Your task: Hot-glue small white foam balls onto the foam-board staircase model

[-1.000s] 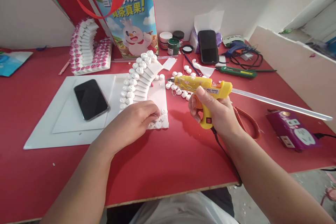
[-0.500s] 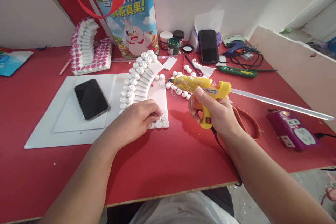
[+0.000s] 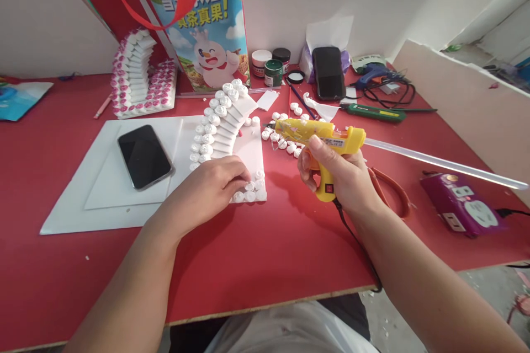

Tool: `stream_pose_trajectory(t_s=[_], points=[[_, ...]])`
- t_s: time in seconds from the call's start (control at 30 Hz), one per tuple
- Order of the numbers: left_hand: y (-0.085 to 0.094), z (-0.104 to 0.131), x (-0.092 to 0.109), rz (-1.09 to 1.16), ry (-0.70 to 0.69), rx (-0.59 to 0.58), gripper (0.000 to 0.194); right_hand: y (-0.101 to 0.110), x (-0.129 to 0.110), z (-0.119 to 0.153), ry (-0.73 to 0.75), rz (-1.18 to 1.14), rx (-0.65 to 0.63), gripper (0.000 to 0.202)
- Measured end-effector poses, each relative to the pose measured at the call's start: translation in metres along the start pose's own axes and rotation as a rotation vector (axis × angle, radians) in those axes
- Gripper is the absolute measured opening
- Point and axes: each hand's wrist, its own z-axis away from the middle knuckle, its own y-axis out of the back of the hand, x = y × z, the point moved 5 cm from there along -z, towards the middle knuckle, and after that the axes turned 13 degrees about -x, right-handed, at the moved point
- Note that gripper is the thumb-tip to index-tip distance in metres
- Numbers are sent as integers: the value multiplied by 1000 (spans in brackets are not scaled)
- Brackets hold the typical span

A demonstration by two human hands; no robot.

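My right hand (image 3: 331, 168) is wrapped round the grip of a yellow glue gun (image 3: 308, 131), with a clear glue stick (image 3: 439, 161) out of its back. The nozzle points left, above small white rosettes (image 3: 291, 148) on the table. My left hand (image 3: 219, 179) is closed, its fingertips at several rosettes (image 3: 249, 196) on the near right corner of a white board (image 3: 252, 149). Whatever those fingertips hold, if anything, is hidden. A curved white staircase (image 3: 226, 132) edged with rosettes stands on the board, just beyond my left hand.
A phone (image 3: 144, 156) lies on white sheets (image 3: 70, 204) at left. Behind stand a pink-and-white model (image 3: 143, 80), a colourful bag (image 3: 211, 33) and paint jars (image 3: 273, 73). At right are a green cutter (image 3: 375, 113), orange-handled pliers (image 3: 391, 193) and a purple power socket (image 3: 464, 204).
My left hand has drawn slightly up and left, uncovering more of the rosettes at the board's corner. My right hand and the glue gun have barely moved.
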Motion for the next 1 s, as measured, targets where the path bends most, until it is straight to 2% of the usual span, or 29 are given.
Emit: stream_pose_trajectory(t_s=[0.43,0.63,0.77,0.9,1.0], points=[[-7,-2,0,64,-32,-38,19,1,1,0,-14,-19,10,33],[-8,-2,1,63,-38,-28,21,2,2,1,-25,6,27,38],[-8,-1,1,43,-21,-37,19,7,-4,1,37,-3,99,33],[0,-1,5,7,7,48,16,17,-11,1,147,-24,200,29],[7,-9,15,-84,-38,104,16,22,-10,0,155,4,206,28]])
